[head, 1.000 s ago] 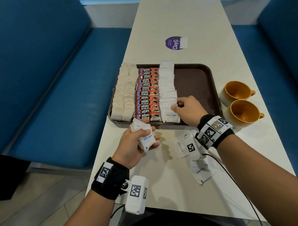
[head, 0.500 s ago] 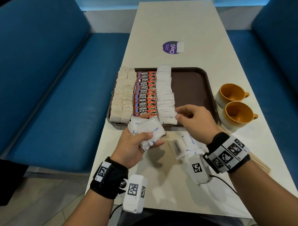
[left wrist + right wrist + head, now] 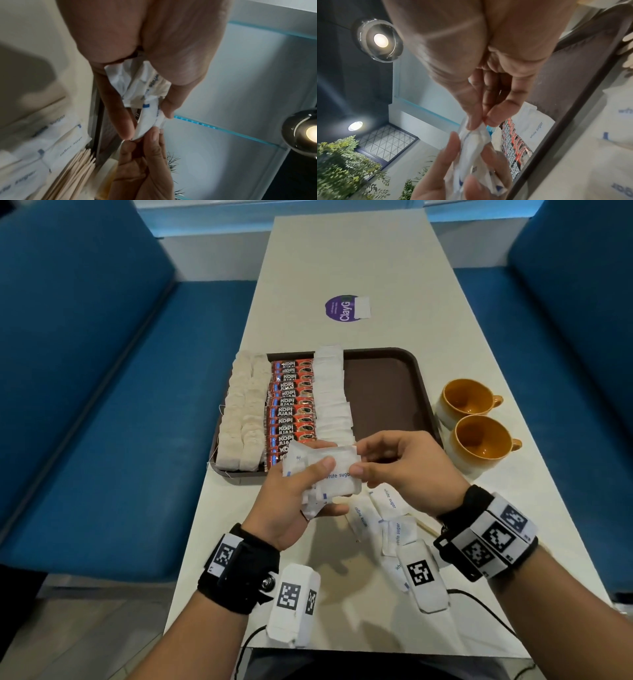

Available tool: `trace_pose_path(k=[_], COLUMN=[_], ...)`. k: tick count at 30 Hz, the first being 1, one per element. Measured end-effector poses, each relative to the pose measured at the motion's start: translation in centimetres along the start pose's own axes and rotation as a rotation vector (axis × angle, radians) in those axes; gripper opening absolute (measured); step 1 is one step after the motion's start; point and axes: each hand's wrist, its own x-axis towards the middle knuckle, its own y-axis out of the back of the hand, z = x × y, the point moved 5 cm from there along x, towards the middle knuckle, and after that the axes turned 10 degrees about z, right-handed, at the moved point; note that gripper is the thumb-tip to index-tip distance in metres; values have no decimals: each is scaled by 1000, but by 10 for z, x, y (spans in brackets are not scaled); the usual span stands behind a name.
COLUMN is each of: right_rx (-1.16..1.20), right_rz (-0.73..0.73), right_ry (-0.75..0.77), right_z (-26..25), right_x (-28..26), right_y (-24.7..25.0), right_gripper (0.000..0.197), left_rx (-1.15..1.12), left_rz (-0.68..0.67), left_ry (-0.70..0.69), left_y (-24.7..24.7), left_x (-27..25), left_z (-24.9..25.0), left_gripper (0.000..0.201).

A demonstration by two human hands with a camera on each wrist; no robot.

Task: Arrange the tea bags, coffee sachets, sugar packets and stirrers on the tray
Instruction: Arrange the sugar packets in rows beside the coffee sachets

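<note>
My left hand [image 3: 308, 484] grips a bunch of white sugar packets [image 3: 337, 477] just above the brown tray's [image 3: 424, 392] near edge. My right hand [image 3: 359, 462] pinches the right edge of the top packet [image 3: 476, 129] between thumb and forefinger. The left wrist view shows the same bunch [image 3: 145, 94]. On the tray lie two columns of tea bags [image 3: 243, 412], a column of red coffee sachets [image 3: 291, 412] and a column of sugar packets [image 3: 332, 398]. Loose sugar packets [image 3: 387, 508] lie on the table under my right wrist. Wooden stirrers [image 3: 73, 175] lie beside them.
Two orange cups [image 3: 469, 398] [image 3: 483, 440] stand right of the tray. The tray's right half [image 3: 383, 392] is bare. A purple sticker [image 3: 342, 308] sits on the far tabletop. Blue benches [image 3: 102, 405] flank the table, and a black cable [image 3: 479, 601] trails near its front edge.
My right hand has left the tray's sugar column and come back to the bunch, where it now pinches a packet. My left hand has lifted the bunch slightly toward the tray.
</note>
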Motion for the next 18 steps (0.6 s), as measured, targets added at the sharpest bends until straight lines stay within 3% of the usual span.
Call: trace_pose_path(k=[4,10,12,16,18], right_rx=[75,31,51,16,27], right_rz=[47,131,159,240,298], right_ry=[-36,-58,-88,-83,-62], right_z=[3,5,1,-10,-17], right_x=[-1,3,8,38,63], right_y=[4,17,23,38,44], right_gripper=[24,17,13,7,7], left_rx=[-87,-225,-229,-230,-226], left_rz=[10,56,82,109,119], left_ry=[60,87,89,81,75], left_y=[-7,3,10,21,23], left_x=[1,8,9,8,9], left_z=[-4,-7,-6,-6,-5], left_gripper=[39,57,51,15,20])
